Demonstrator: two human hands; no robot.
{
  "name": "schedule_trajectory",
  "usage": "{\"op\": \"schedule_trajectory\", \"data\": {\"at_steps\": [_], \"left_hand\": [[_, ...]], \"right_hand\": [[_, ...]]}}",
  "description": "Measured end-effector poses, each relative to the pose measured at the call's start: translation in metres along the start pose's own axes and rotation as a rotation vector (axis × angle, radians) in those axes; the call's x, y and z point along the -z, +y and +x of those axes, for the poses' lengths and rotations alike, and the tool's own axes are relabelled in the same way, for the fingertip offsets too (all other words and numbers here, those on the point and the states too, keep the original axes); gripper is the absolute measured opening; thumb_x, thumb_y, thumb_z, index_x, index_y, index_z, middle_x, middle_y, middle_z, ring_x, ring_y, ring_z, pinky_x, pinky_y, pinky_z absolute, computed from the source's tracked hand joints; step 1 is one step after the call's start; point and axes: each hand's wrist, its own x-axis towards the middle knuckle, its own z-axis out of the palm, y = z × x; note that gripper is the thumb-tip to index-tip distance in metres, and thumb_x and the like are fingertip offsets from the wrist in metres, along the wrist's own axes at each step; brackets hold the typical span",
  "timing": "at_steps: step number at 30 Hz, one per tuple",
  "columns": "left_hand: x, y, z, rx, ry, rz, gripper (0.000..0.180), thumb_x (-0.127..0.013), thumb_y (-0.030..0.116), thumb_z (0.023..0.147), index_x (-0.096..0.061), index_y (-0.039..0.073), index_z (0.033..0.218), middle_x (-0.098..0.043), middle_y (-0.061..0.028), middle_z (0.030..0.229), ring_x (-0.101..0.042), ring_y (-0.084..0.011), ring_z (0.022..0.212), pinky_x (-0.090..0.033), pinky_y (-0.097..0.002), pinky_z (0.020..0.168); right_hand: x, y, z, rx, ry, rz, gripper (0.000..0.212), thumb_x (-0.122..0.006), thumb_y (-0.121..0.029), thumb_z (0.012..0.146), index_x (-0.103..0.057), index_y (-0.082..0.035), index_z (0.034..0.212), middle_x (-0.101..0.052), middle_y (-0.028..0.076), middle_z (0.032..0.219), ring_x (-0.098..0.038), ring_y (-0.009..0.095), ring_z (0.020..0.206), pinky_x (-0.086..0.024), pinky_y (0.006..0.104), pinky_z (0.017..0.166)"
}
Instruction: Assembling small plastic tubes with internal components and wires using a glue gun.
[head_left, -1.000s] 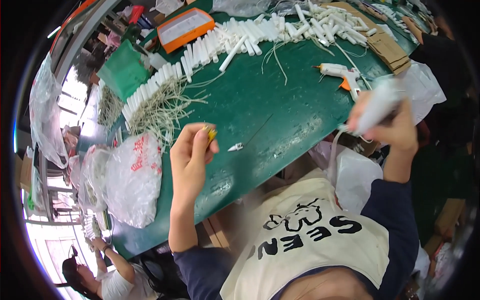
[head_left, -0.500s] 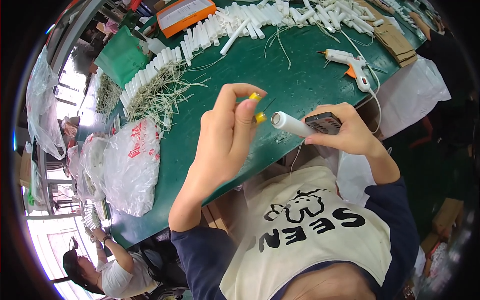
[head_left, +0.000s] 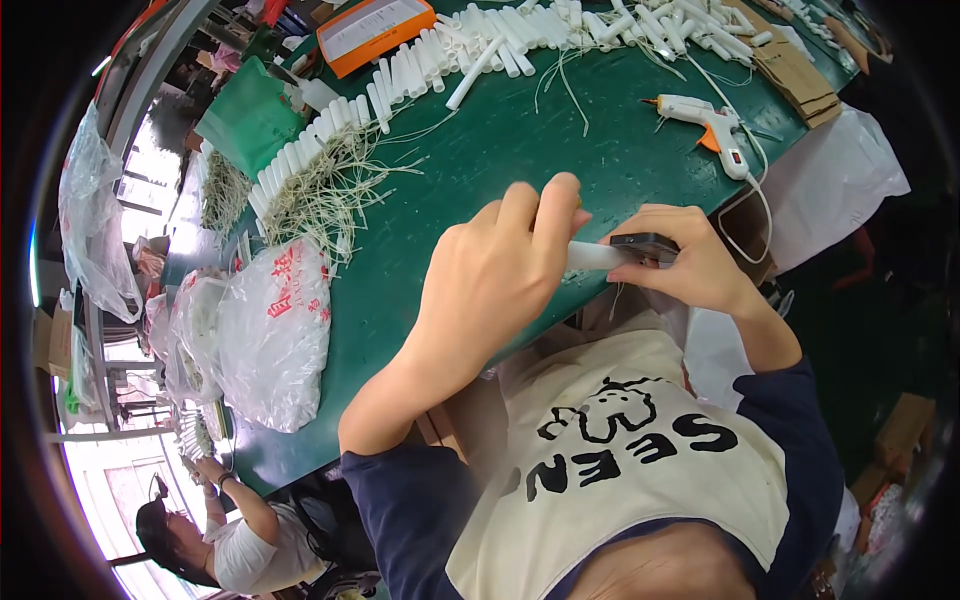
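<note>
My right hand [head_left: 705, 262] grips a white plastic tube [head_left: 592, 256] together with a small flat black device [head_left: 646, 246], held against each other. The device looks like a remote control, now seen edge-on. A thin wire hangs below the tube. At the tube's left end is my left hand [head_left: 495, 265], its fingers bent and closed round small yellow cylindrical pieces. Those pieces are almost wholly hidden behind the fingers, and so is the tube's end, so I cannot tell whether they touch.
White tubes [head_left: 478, 72] with thin wires line the far side of the green table [head_left: 480, 150]. A white glue gun [head_left: 712, 130] lies far right, its cord trailing. Left are a clear plastic bag [head_left: 275, 340] and a green bag [head_left: 252, 118]. Another person [head_left: 250, 540] works at lower left.
My left hand has moved right and turned its back upward, bringing the yellow pieces to the tube's end. The black device has tilted from face-showing to edge-on.
</note>
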Motion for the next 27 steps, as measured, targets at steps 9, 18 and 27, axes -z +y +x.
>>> {"op": "schedule_trajectory", "data": {"at_steps": [9, 18, 27], "left_hand": [[0.012, -0.011, 0.005, 0.123, 0.233, -0.329, 0.014, -0.061, 0.006, 0.084, -0.059, 0.005, 0.098, -0.058, -0.0087, 0.07, -0.057, -0.0237, 0.057, -0.044, -0.0305, 0.05], [0.01, -0.015, -0.001, 0.12, -0.112, -0.541, 0.028, -0.042, 0.006, 0.093, -0.054, 0.006, 0.119, -0.043, -0.0065, 0.053, -0.044, -0.0198, 0.044, -0.034, -0.0277, 0.046], [-0.002, -0.015, 0.007, -0.001, -0.29, -0.109, 0.045, -0.058, 0.006, 0.078, -0.046, 0.005, 0.122, -0.056, -0.0111, 0.055, -0.054, -0.0306, 0.047, -0.042, -0.0375, 0.045]], "right_hand": [[-0.003, 0.007, -0.005, -0.054, 0.06, 0.178, 0.028, -0.078, -0.007, 0.066, -0.067, -0.002, 0.092, -0.065, 0.006, 0.078, -0.059, 0.012, 0.067, -0.045, 0.0235, 0.064], [0.0, 0.007, -0.005, 0.0, 0.1, 0.183, 0.028, -0.078, -0.008, 0.066, -0.067, -0.002, 0.092, -0.065, 0.006, 0.078, -0.059, 0.012, 0.066, -0.045, 0.0242, 0.064], [-0.006, 0.017, -0.006, 0.008, 0.133, 0.029, 0.027, -0.077, -0.008, 0.066, -0.068, -0.003, 0.091, -0.064, 0.008, 0.078, -0.058, 0.017, 0.067, -0.045, 0.0267, 0.063]]}}
